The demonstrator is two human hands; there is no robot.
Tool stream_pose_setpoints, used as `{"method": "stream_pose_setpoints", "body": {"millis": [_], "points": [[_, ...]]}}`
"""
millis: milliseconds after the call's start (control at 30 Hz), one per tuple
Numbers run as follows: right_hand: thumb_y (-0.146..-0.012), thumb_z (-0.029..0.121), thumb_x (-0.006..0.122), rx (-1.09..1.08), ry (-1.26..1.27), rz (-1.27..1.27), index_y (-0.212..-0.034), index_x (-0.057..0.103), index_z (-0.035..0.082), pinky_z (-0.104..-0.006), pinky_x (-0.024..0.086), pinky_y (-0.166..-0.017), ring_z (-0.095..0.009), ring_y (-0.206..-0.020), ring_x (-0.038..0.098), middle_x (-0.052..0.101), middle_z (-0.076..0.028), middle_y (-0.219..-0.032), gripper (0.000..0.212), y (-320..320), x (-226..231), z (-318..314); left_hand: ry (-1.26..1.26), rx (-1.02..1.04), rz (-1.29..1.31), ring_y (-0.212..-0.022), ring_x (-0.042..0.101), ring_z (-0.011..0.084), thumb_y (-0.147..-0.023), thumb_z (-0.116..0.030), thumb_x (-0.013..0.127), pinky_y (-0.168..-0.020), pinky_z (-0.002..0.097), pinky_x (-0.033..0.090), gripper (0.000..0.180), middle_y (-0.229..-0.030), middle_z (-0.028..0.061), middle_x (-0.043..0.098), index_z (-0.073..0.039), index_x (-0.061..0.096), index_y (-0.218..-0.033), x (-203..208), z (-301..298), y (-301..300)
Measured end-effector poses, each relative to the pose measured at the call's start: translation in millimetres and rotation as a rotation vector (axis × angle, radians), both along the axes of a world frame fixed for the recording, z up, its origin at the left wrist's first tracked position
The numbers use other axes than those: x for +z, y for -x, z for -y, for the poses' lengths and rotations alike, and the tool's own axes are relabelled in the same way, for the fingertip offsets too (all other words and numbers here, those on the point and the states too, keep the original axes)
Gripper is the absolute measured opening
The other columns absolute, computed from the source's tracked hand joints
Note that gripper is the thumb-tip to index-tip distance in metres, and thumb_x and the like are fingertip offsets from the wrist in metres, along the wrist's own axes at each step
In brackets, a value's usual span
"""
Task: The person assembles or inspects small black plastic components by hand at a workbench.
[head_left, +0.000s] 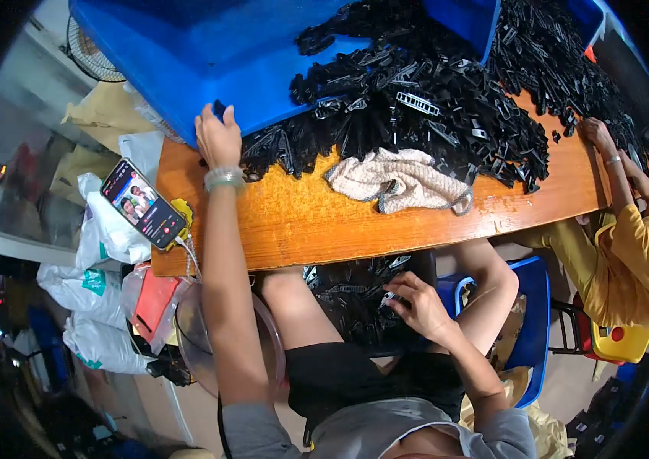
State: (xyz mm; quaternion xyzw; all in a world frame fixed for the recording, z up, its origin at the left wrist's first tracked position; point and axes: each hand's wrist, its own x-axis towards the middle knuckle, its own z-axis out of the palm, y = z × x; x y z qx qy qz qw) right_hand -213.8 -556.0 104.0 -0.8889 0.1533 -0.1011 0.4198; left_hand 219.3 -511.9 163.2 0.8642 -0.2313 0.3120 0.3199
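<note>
My left hand (219, 141) reaches to the near left corner of a large blue tub (179, 69). A small black plastic piece (220, 109) shows between its thumb and fingers. Over a dark container of black plastic parts (347, 306) between my knees, my right hand (422, 310) has its fingers pinched together. Something small and shiny shows at those fingertips, too small to name. A big heap of black plastic parts (447, 99) spills from the tub onto the orange wooden table (279, 222). A crumpled whitish cloth (405, 180) lies in front of the heap.
A phone (143, 203) with a lit screen and a cable stands at the table's left edge. White bags (95, 306) and a clear round bin (202, 336) are below. A co-worker's hand (596, 134) touches the parts at right. A blue crate (531, 329) stands beside my right leg.
</note>
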Motion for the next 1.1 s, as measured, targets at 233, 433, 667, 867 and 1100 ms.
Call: {"method": "stream_pose_setpoints", "body": {"millis": [233, 433, 667, 867, 1100], "points": [[-0.08, 0.006, 0.067, 0.187, -0.057, -0.087, -0.1, 0.067, -0.003, -0.038, 0.052, -0.078, -0.033, -0.091, 0.062, 0.062, -0.017, -0.102, 0.022, 22.1, -14.5, -9.4, -0.132, -0.042, -0.176, -0.088, 0.065, 0.0388, -0.079, -0.027, 0.073, -0.073, 0.0454, 0.053, 0.047, -0.1, 0.0247, 0.064, 0.003, 0.061, -0.113, 3.5, -1.5, -43.7], [-0.079, 0.001, 0.066, 0.13, -0.262, -0.187, -0.102, 0.067, -0.005, -0.0378, 0.052, -0.081, -0.034, -0.093, 0.063, 0.063, -0.019, -0.102, 0.024, 40.9, -25.7, -12.4, 0.664, -0.602, -0.774, -0.068, 0.062, 0.0116, -0.087, -0.002, 0.063, -0.056, 0.0205, 0.05, 0.03, -0.092, 0.0082, 0.062, 0.005, 0.058, -0.116, 13.8, -37.8, 81.0], [-0.079, 0.001, 0.066, 0.131, -0.263, -0.132, -0.101, 0.067, -0.005, -0.0359, 0.051, -0.079, -0.034, -0.091, 0.064, 0.064, -0.021, -0.098, 0.023, 30.1, -26.7, -18.7, 0.816, -0.796, -0.943, -0.067, 0.06, 0.0175, -0.089, -0.002, 0.058, -0.057, 0.0241, 0.049, 0.036, -0.102, 0.0166, 0.063, 0.007, 0.054, -0.123, 2.3, -169.8, 159.1], [-0.08, 0.0, 0.066, 0.095, -0.357, -0.226, -0.099, 0.067, -0.005, -0.0351, 0.052, -0.07, -0.031, -0.079, 0.066, 0.064, -0.02, -0.093, 0.02, 28.4, -22.1, -26.2, 0.619, -0.493, -1.157, -0.061, 0.056, 0.0177, -0.079, 0.004, 0.057, -0.052, 0.0268, 0.045, 0.036, -0.085, 0.016, 0.065, -0.003, 0.065, -0.113, -119.0, -349.2, 197.3], [-0.082, 0.004, 0.066, 0.11, -0.265, -0.132, -0.099, 0.067, -0.005, -0.0353, 0.052, -0.072, -0.03, -0.082, 0.066, 0.065, -0.019, -0.09, 0.019, 42.7, -29.7, -20.1, 0.582, -0.219, -1.204, -0.07, 0.061, 0.0144, -0.087, 0.0, 0.058, -0.067, 0.0272, 0.05, 0.021, -0.083, 0.0043, 0.065, 0.002, 0.066, -0.107, -140.1, -341.6, 219.8]]}}
